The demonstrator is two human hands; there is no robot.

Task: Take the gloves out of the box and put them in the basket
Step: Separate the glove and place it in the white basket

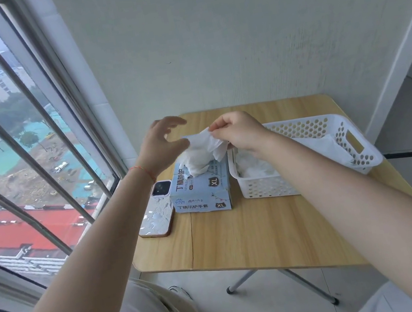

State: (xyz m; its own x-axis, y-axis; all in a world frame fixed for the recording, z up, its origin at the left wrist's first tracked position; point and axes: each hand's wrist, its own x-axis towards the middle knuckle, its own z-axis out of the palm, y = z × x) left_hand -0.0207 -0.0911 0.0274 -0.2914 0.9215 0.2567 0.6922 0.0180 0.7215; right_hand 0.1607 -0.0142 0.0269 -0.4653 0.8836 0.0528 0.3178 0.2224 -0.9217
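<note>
The right hand (238, 130) is pinching a white glove (203, 153) trailing down into the box (201, 191); the basket (306, 150) is sitting just right of the box. The left hand (163, 146) is hovering spread, empty.

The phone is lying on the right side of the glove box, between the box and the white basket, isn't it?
Not quite. The head view shows the phone lying on the left side of the glove box, toward the window. The white basket sits on the box's right side, with nothing between them.
</note>
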